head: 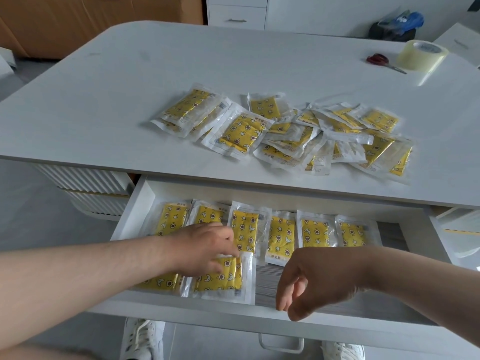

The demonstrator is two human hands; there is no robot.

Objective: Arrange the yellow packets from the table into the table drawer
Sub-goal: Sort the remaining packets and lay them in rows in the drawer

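Several yellow packets in clear wrappers lie in a loose pile on the white table. The drawer under the table stands pulled out. Its back row holds several yellow packets side by side. Two more lie in the front row at the left. My left hand rests on the front-row packet, its fingers pinching the packet's top edge. Over the drawer's front right part hangs my right hand, empty, fingers loosely curled and apart.
Red-handled scissors and a roll of clear tape sit at the table's far right. The drawer's handle juts toward me, with white shoes below. A white cabinet stands behind the table.
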